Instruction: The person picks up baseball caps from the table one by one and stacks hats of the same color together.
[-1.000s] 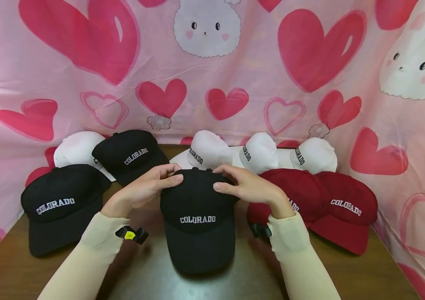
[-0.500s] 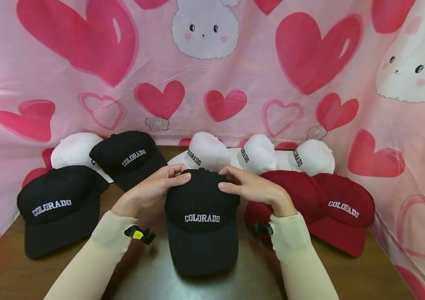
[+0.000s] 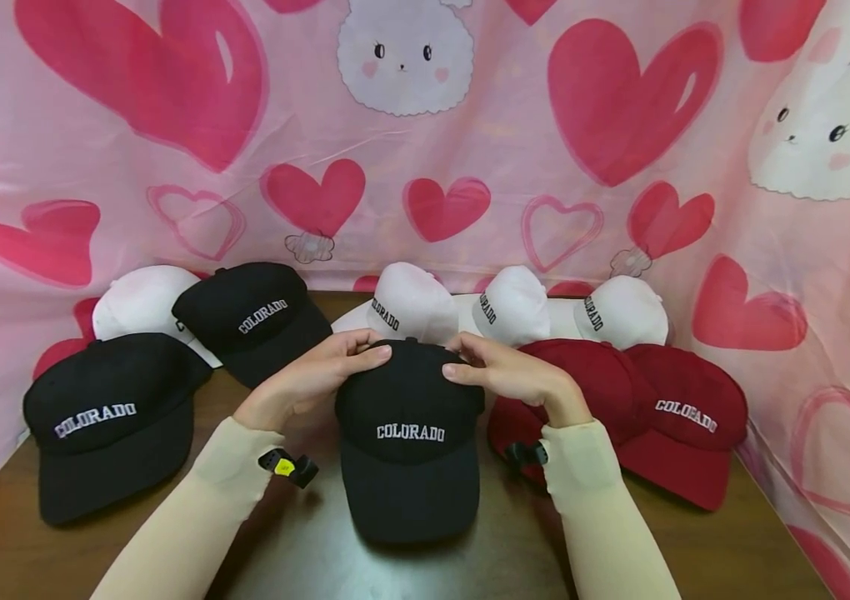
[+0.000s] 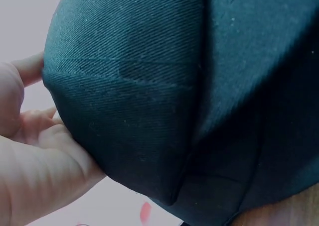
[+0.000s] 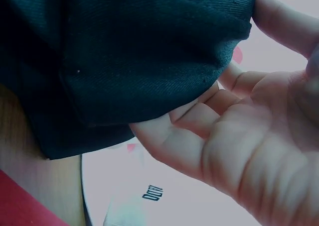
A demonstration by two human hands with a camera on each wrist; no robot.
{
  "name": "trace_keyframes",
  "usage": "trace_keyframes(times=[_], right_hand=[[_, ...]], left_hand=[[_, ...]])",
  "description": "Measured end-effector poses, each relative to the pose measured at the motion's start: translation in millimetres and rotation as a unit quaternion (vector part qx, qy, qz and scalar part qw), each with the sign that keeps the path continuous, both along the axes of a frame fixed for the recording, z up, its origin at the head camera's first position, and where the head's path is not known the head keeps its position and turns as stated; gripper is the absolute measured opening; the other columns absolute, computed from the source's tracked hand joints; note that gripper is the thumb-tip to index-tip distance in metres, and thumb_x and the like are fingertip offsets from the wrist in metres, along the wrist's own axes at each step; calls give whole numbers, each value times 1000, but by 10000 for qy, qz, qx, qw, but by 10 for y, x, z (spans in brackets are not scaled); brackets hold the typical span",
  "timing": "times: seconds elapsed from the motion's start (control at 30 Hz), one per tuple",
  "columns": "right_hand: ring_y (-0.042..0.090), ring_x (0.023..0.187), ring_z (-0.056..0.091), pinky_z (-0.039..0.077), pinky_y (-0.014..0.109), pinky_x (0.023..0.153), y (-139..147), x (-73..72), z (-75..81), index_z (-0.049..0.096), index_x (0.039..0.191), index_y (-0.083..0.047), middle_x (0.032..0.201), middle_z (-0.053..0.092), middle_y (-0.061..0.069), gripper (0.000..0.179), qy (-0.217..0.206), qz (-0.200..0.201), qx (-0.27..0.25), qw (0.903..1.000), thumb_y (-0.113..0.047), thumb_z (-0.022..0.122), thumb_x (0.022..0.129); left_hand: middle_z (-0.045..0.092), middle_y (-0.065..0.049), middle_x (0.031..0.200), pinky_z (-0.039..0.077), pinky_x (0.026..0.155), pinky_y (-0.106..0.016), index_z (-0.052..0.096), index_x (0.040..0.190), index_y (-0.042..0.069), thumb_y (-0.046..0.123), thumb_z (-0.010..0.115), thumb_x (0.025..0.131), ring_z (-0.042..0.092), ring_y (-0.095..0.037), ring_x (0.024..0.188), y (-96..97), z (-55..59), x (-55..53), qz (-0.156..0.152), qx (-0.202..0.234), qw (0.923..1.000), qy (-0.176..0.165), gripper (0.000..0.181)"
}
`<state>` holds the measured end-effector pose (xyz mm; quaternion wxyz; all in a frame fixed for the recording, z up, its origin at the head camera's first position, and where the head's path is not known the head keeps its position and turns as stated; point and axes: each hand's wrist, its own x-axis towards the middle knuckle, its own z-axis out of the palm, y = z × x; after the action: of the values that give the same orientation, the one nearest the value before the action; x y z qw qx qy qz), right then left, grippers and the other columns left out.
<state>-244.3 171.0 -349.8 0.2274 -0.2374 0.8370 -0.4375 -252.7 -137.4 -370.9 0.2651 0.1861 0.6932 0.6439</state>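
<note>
The left hand (image 3: 314, 377) and right hand (image 3: 517, 377) each pinch the crown of the held cap (image 3: 410, 387): thumbs on the near face, other fingers behind. The held cap is black, located between the two hands, brim toward the person. Its front, below the thumbs, reads COLORADO in white. Near the left fingers, a wrist camera bears a yellow label (image 3: 285, 468); its print is too small to read.

Left of the left fingers: the rear black cap (image 3: 241, 287) and front black cap (image 3: 113, 379), both reading COLORADO in white; behind them, a white cap (image 3: 136, 302) shows a fragment of lettering.

Beyond the fingers: a row of three white caps (image 3: 524, 304), black COLORADO lettering angled and partly turned away.

Right of the right fingers: the inner red cap (image 3: 608, 371), front behind the wrist, overlaps the outer red cap (image 3: 702, 383), which reads COLORADO in white. The tabletop (image 3: 297, 554) lies below.
</note>
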Motion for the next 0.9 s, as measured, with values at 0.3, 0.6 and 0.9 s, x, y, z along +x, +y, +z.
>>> trace_keyframes(times=[0.3,0.6,0.9], right_hand=[[26,106,57,49,41,90,-6,-63,-111,52,127,-9,110,59,11,36,-198,-180,-61,9996,-32,67,103],[26,99,57,50,39,83,3,-108,-190,48,135,-8,106,57,13,43,-370,-401,-48,9985,-31,66,103],[28,112,56,51,52,98,-6,-138,-226,50,142,-10,119,58,14,49,-32,-438,297,9986,-35,65,104]], left_hand=[[67,-11,121,51,102,-39,61,131,5,30,60,110,65,-27,111,-9,-97,-74,241,-418,9988,100,33],[56,-13,136,41,112,-54,60,144,14,37,72,101,47,-33,128,-40,-115,-103,267,-1148,9918,486,50],[61,-10,133,47,101,-49,62,144,16,41,72,101,52,-32,120,-34,-130,-102,398,-1715,9729,1501,50]])
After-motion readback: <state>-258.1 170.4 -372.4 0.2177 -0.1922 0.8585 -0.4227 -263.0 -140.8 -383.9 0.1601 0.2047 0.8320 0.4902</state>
